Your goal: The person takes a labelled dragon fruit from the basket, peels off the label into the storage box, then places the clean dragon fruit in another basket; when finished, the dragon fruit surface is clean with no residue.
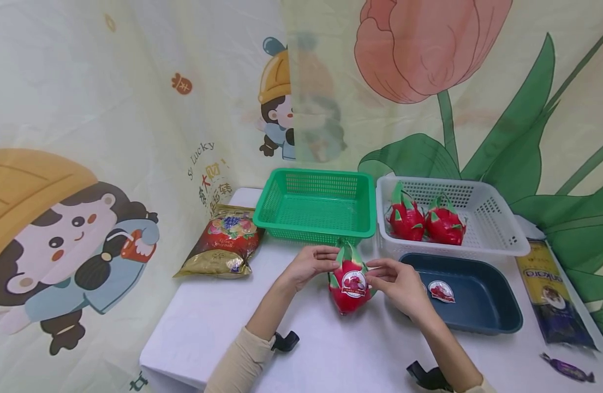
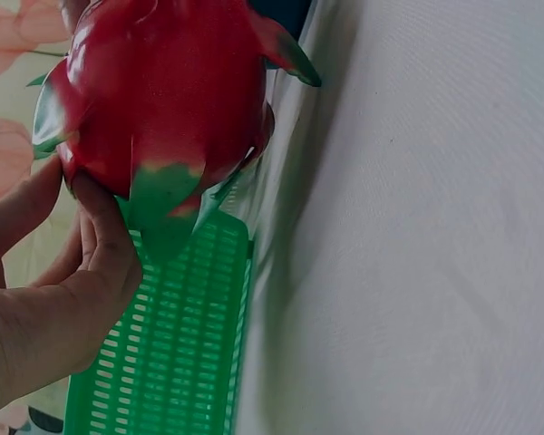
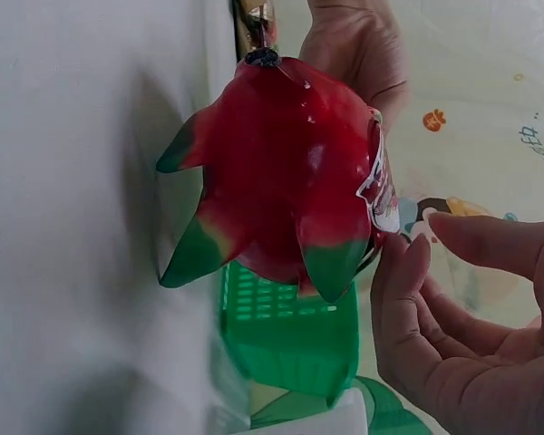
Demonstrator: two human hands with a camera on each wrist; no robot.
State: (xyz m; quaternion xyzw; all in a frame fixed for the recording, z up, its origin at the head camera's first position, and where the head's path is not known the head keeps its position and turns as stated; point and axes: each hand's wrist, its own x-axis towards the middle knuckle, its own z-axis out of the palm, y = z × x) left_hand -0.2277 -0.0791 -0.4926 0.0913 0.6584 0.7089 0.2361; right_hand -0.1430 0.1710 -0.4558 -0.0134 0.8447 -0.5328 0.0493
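Observation:
A red dragon fruit [image 1: 341, 303] with green-tipped scales stands off the white cloth's middle, between both hands. On its upper face sits a round white label [image 1: 354, 284] printed with a fruit picture. My left hand [image 1: 311, 266] pinches the fruit at its far left side with thumb and fingers, as the left wrist view shows. At the label's right edge, my right hand [image 1: 396, 281] touches with its fingertips, the thumb held a little apart in the right wrist view. A second label [image 1: 441, 291] lies in the dark blue tray [image 1: 497, 322] beside the right hand.
Behind the hands stand a green basket [image 1: 269, 222] and a white basket [image 1: 497, 240] with two more dragon fruits [image 1: 446, 225]. A candy bag [image 1: 222, 245] lies at left. On the right are a yellow-and-purple packet [image 1: 551, 292] and a wrapped candy [image 1: 568, 369].

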